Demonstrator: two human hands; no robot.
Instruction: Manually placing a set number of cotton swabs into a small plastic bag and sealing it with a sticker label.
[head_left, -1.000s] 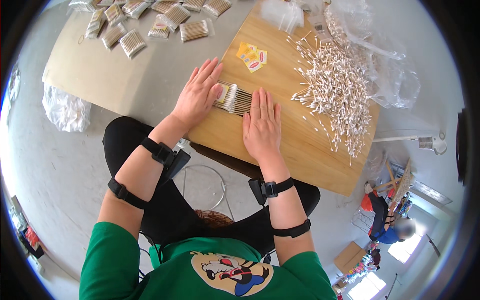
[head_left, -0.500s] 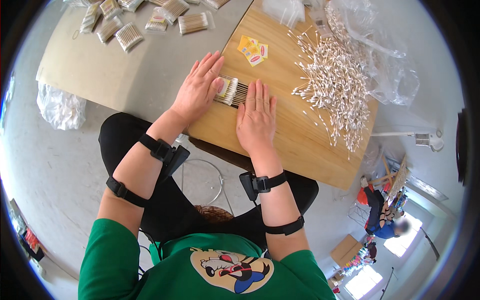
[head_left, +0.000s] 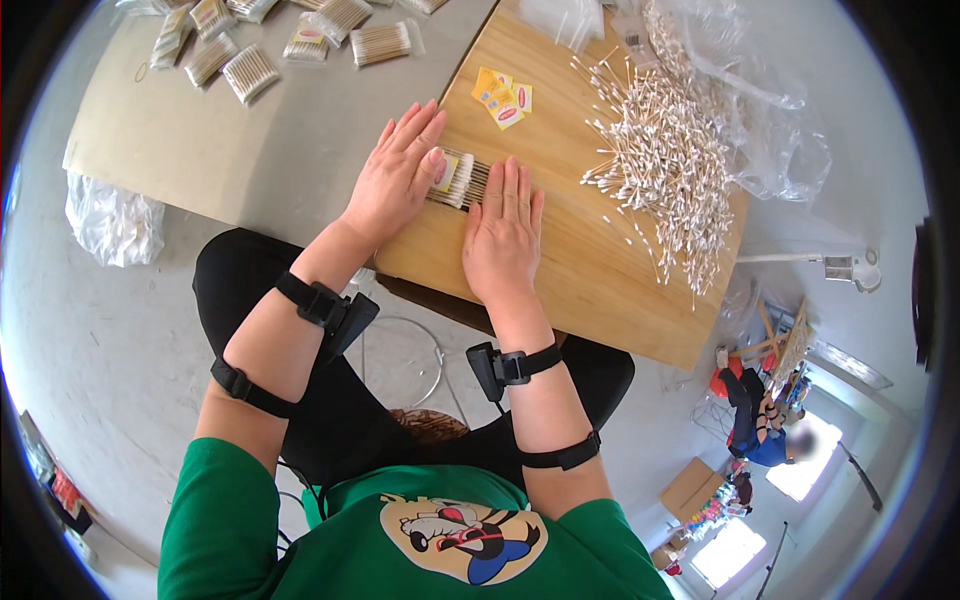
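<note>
Between my two hands lies a small row of cotton swabs (head_left: pixel 480 183) on the wooden board. On its left part rest white-tipped swabs with a yellow and white label card (head_left: pixel 447 174); whether a clear bag encloses them I cannot tell. My left hand (head_left: pixel 395 180) is open, its fingers stretched out along the left end of the row, its thumb touching the card. At the right end my right hand (head_left: pixel 505 230) lies open and flat, fingers straight and partly covering the swabs.
A big heap of loose cotton swabs (head_left: pixel 665 150) lies to the right beside a clear plastic bag (head_left: pixel 790 140). Loose yellow label cards (head_left: pixel 503 97) sit beyond my hands. Several filled swab packets (head_left: pixel 250 73) are at the far left. A person (head_left: pixel 765 420) sits at lower right.
My right hand has slid slightly left, and the gap between my hands is a little narrower. My left hand has barely moved. The whole view has shifted slightly.
</note>
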